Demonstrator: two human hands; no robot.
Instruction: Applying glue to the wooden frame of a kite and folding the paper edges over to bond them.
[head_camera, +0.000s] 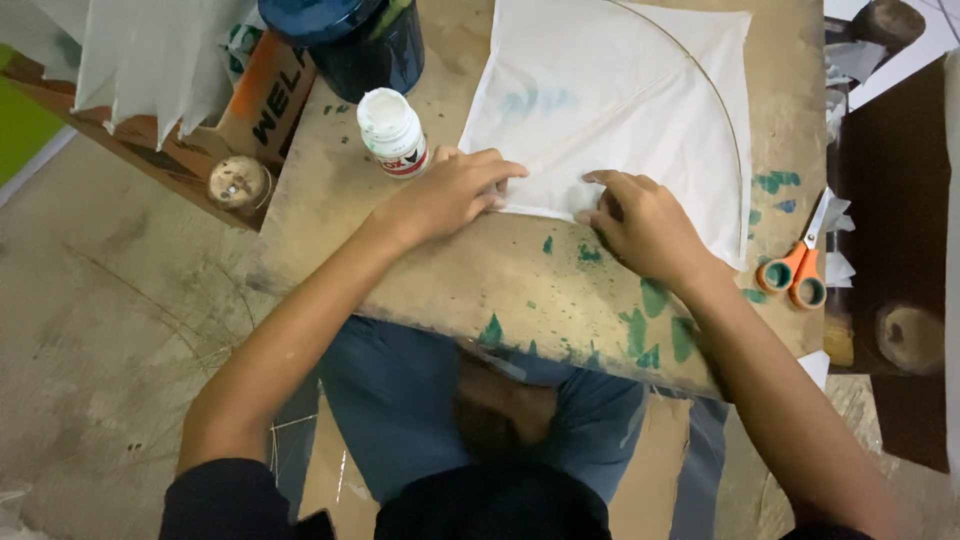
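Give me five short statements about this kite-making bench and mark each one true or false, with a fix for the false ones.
1. Both hands press on the near edge of the white paper kite. True: the left hand and right hand lie flat on it.
2. The orange-handled scissors are in the right hand. False: they lie on the board, right of the kite.
3. The small white glue bottle stands left of the kite. True.
4. The board is spotless. False: green paint marks dot its near edge.
5. The dark jar lies on the kite. False: it stands beyond the glue bottle, off the paper.
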